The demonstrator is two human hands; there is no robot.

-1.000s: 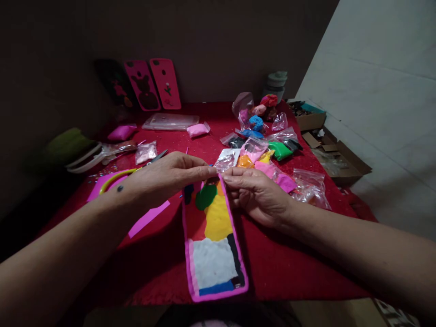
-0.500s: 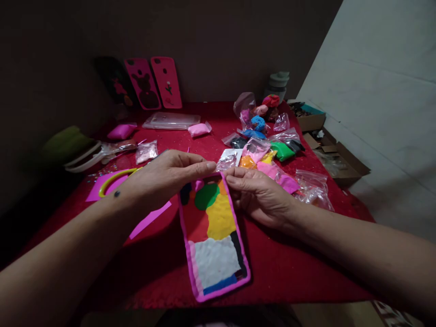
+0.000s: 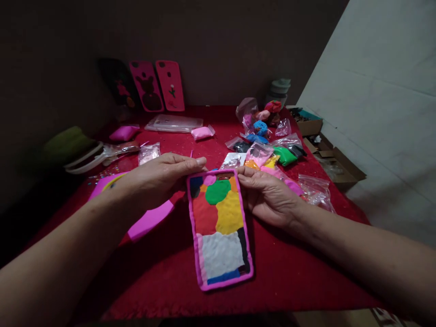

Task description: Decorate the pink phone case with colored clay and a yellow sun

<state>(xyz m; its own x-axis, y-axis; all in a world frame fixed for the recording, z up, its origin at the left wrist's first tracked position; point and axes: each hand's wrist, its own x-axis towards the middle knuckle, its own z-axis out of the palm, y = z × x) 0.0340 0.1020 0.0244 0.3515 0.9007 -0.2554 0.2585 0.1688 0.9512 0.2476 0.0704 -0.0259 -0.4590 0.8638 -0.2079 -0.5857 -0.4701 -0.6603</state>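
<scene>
A phone-case-shaped panel (image 3: 221, 227) shows patches of red, yellow, green, white, black and blue clay inside a raised pink rim. My left hand (image 3: 166, 175) grips its top left corner, the thumb stretched along the upper edge and the other fingers mostly hidden behind. At the top right corner, my right hand (image 3: 267, 193) pinches the rim between thumb and fingers. The panel's lower end tilts toward me over the red cloth (image 3: 289, 272). Behind my left wrist lie a pink sheet (image 3: 151, 220) and a partly covered yellow ring (image 3: 114, 181).
Three decorated cases, one a pink case (image 3: 170, 86), lean on the back wall. Clear cases (image 3: 175, 123) lie before them. Bagged clay, including a green packet (image 3: 285, 156), is heaped at the right. Cardboard boxes (image 3: 340, 165) stand beyond the right edge; a green-topped object (image 3: 70, 145) is left.
My left hand has slid from the top edge toward the left corner, uncovering more of the panel's top. The panel sits slightly further right and more upright in view.
</scene>
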